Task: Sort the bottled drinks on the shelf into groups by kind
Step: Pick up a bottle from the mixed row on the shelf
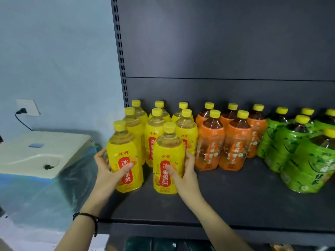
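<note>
Standing upright on the dark shelf (pixel 235 205), the bottled drinks form three clusters by label colour, all with yellow caps. At the left, the yellow-labelled bottles (pixel 155 134) hold a pale, clear liquid; in the middle, the orange-labelled bottles (pixel 235 145) hold dark brown tea; at the right, the green-labelled bottles (pixel 299 154) also show a dark liquid at their necks. The left hand (pixel 110 171) is wrapped around the near-left yellow bottle (pixel 125 156), thumb across its label. The right hand (pixel 184 171) is likewise closed around the neighbouring yellow bottle (pixel 168 160) just beside it, near the shelf's front edge.
</note>
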